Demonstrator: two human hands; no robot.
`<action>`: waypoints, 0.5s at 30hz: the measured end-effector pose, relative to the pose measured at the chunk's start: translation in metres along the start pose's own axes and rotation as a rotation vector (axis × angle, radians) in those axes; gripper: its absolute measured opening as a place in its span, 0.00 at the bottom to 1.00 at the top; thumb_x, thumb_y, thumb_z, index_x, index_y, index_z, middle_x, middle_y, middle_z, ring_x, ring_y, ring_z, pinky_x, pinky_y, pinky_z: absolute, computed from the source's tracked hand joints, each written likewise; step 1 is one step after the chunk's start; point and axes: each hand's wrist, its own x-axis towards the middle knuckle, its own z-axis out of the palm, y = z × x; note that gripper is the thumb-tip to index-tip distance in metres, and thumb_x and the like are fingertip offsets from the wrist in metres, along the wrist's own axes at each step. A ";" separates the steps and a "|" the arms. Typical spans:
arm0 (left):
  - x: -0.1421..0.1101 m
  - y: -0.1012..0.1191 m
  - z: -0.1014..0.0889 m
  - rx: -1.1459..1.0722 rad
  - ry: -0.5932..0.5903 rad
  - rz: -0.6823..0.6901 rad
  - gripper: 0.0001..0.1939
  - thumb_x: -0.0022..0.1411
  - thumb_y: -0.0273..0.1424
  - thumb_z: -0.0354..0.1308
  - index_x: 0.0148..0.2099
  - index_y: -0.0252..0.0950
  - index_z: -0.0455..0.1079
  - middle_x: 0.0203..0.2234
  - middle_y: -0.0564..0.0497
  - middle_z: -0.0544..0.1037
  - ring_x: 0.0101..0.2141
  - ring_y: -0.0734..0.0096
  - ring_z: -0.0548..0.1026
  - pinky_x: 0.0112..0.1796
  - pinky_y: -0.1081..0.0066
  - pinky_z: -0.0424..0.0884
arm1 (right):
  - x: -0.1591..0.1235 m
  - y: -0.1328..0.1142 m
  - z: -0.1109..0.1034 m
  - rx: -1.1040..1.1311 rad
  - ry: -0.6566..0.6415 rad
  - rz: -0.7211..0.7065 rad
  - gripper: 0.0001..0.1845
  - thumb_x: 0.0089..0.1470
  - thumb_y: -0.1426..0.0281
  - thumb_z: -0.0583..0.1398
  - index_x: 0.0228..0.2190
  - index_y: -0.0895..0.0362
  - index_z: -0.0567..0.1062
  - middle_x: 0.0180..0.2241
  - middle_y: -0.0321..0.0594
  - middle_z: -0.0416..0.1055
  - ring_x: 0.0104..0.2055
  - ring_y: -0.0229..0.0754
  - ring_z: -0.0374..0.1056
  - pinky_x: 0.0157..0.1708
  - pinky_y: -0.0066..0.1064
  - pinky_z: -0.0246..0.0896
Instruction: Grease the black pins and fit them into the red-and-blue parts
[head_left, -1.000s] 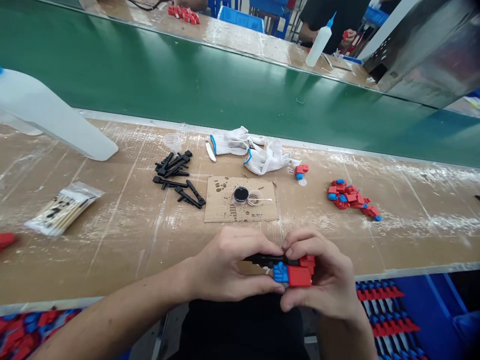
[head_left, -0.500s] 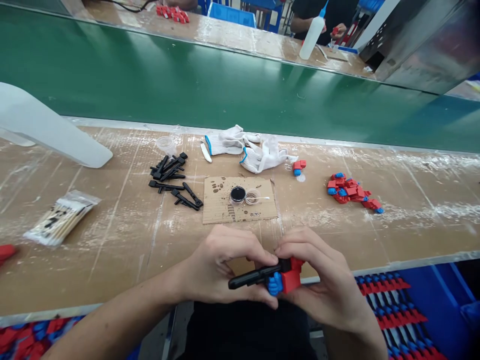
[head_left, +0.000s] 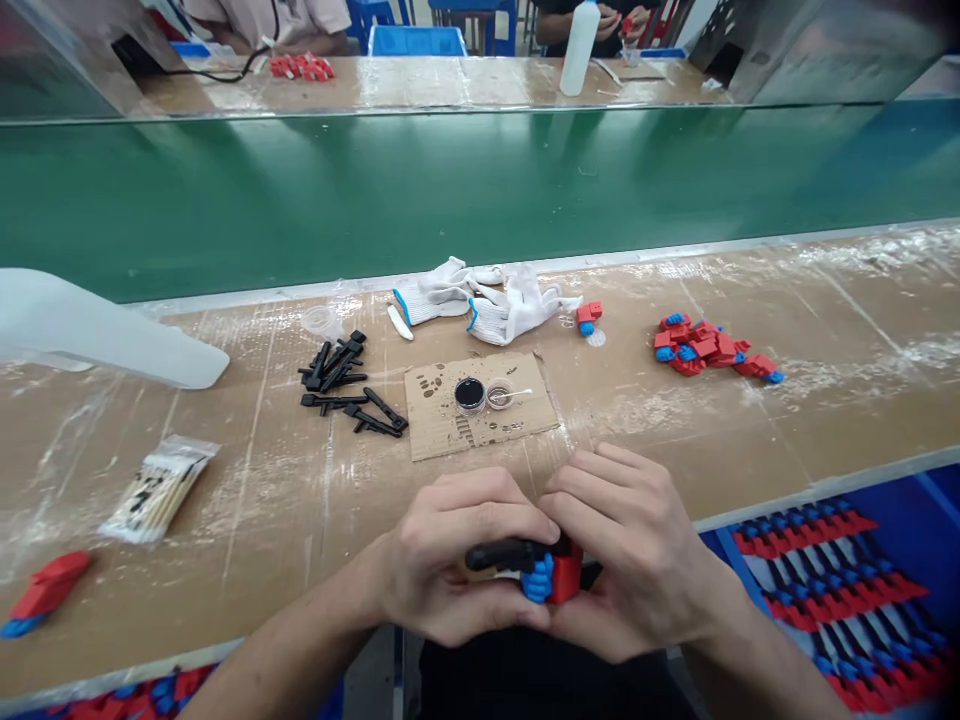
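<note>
Workstation overview: a green partition (head_left: 450, 190) separates the near bench (head_left: 840, 420) from a far bench, where a co-worker's hands (head_left: 619, 20) work beside a white squeeze bottle (head_left: 579, 50). At near right, a blue tray (head_left: 900, 510) holds rows of red-and-blue parts.

Items on the near bench, from left to right: a translucent plastic bottle (head_left: 97, 335), a packet of cotton swabs (head_left: 159, 490), a loose red-and-blue part (head_left: 45, 590), black plastic parts (head_left: 345, 385), a cardboard sheet (head_left: 431, 420) bearing a black-filled jar (head_left: 469, 395) and a small clear cup (head_left: 499, 394), white work gloves (head_left: 495, 305), and a heap of red-and-blue parts (head_left: 697, 345).

Both hands are pressed together near the bench edge, wrapped around a red block (head_left: 566, 575) joined to a blue hand piece (head_left: 537, 580) and a black bar (head_left: 502, 555). The left hand (head_left: 465, 555) grips the bar; the right hand (head_left: 637, 550) covers the block. The fingers hide the joint, so its seating cannot be confirmed.

Risk: uneven squeezing may skew the bar in the block. Caution: any wet black residue may transfer to the fingers; wetness cannot be determined.
</note>
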 end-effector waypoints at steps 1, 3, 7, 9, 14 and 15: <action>0.000 0.000 0.001 0.005 0.008 0.009 0.16 0.67 0.43 0.63 0.46 0.35 0.75 0.28 0.50 0.78 0.25 0.73 0.75 0.28 0.73 0.73 | 0.000 -0.001 0.001 -0.007 0.012 -0.009 0.19 0.57 0.54 0.59 0.23 0.55 0.69 0.20 0.33 0.64 0.22 0.37 0.56 0.24 0.35 0.46; -0.001 -0.001 0.005 0.006 0.044 0.038 0.18 0.68 0.45 0.60 0.44 0.34 0.75 0.25 0.51 0.77 0.24 0.73 0.74 0.27 0.73 0.73 | 0.000 -0.003 0.003 -0.005 0.037 -0.027 0.22 0.59 0.53 0.56 0.21 0.55 0.66 0.19 0.32 0.61 0.22 0.36 0.54 0.24 0.35 0.44; -0.004 -0.003 0.016 -0.003 0.148 0.100 0.22 0.71 0.49 0.54 0.41 0.34 0.75 0.22 0.51 0.76 0.21 0.74 0.73 0.25 0.73 0.72 | -0.001 -0.005 0.008 0.001 0.103 -0.058 0.28 0.64 0.52 0.49 0.17 0.54 0.64 0.18 0.32 0.58 0.21 0.36 0.50 0.24 0.36 0.41; -0.004 -0.002 0.019 0.013 0.181 0.102 0.20 0.69 0.48 0.57 0.41 0.35 0.75 0.22 0.52 0.76 0.20 0.75 0.72 0.24 0.74 0.71 | -0.001 -0.005 0.009 0.009 0.119 -0.061 0.29 0.64 0.52 0.49 0.17 0.55 0.64 0.17 0.32 0.58 0.21 0.35 0.50 0.24 0.36 0.40; -0.006 -0.001 0.015 0.064 0.123 0.095 0.18 0.64 0.47 0.64 0.44 0.38 0.72 0.23 0.55 0.73 0.21 0.76 0.72 0.24 0.75 0.72 | 0.001 -0.003 0.007 0.011 0.138 -0.067 0.30 0.64 0.52 0.49 0.16 0.55 0.65 0.17 0.32 0.58 0.20 0.35 0.50 0.24 0.36 0.40; -0.006 -0.003 0.013 0.072 0.092 0.089 0.20 0.64 0.49 0.62 0.45 0.39 0.70 0.24 0.54 0.73 0.23 0.74 0.73 0.26 0.73 0.74 | 0.002 -0.003 0.006 0.007 0.148 -0.067 0.29 0.64 0.52 0.49 0.16 0.55 0.65 0.17 0.32 0.59 0.20 0.35 0.50 0.23 0.36 0.40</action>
